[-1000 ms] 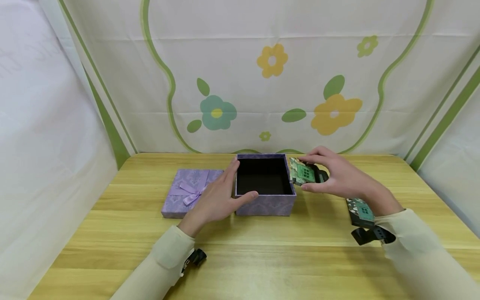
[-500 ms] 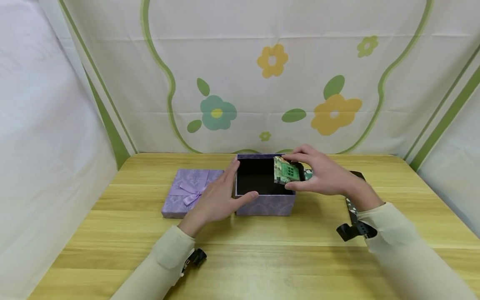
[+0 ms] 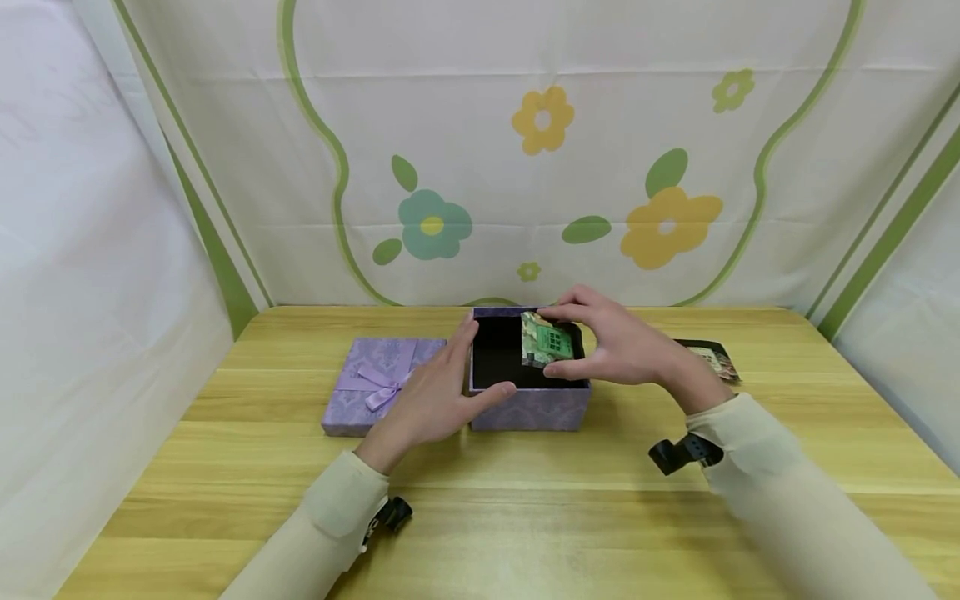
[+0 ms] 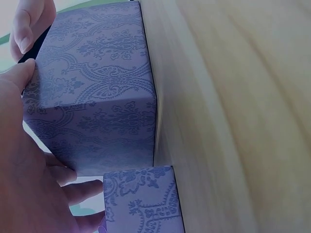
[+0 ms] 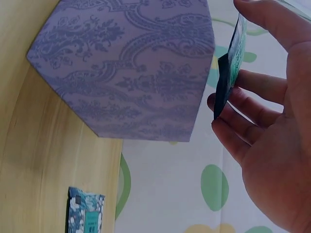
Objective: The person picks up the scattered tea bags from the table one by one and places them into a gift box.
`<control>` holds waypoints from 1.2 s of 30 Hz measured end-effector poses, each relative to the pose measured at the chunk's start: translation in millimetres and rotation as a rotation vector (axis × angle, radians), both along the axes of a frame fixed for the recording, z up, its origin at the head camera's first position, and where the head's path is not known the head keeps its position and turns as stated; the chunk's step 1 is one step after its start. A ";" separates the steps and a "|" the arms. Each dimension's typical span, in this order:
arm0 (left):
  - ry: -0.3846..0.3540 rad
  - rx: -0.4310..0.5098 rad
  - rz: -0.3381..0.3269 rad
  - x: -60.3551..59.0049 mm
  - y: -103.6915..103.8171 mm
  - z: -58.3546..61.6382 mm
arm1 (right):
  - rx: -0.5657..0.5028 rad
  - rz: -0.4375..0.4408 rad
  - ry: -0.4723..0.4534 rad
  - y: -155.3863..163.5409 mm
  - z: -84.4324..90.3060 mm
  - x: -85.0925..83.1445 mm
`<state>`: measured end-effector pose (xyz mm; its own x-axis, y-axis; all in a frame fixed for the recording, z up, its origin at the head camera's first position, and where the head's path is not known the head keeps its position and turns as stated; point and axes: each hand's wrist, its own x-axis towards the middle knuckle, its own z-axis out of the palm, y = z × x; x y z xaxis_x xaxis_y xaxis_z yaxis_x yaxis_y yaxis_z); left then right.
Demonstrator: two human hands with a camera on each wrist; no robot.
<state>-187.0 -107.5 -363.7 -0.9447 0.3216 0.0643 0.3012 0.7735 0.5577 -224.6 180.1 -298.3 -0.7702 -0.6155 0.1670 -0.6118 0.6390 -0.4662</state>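
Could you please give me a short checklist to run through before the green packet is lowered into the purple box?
1. Right hand pinches the green packet firmly: ok.
2. Packet is above the opening of the purple box: ok.
3. Left hand steadies the box's left wall, thumb on the front rim: ok.
4. Box interior free of other items: cannot tell, it is dark.
5. Lid lies beside the box, off the opening: ok.
6. Other packet on the table is out of the way: ok.
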 end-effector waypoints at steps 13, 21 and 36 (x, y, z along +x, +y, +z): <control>0.000 0.007 -0.004 0.1 -1.3 -0.6 | -0.014 0.030 -0.018 -17.7 -11.6 -7.6; 0.015 0.008 -0.016 0.3 -1.5 -1.3 | 0.071 0.021 -0.028 -22.0 -23.6 -9.4; 0.019 0.001 -0.019 0.3 -1.4 -1.3 | 0.151 0.013 -0.019 -30.0 -28.4 -8.3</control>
<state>-186.7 -108.9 -365.1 -0.9370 0.3394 0.0820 0.3262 0.7670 0.5525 -232.9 150.1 -326.7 -0.7644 -0.6422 0.0574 -0.6122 0.6949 -0.3774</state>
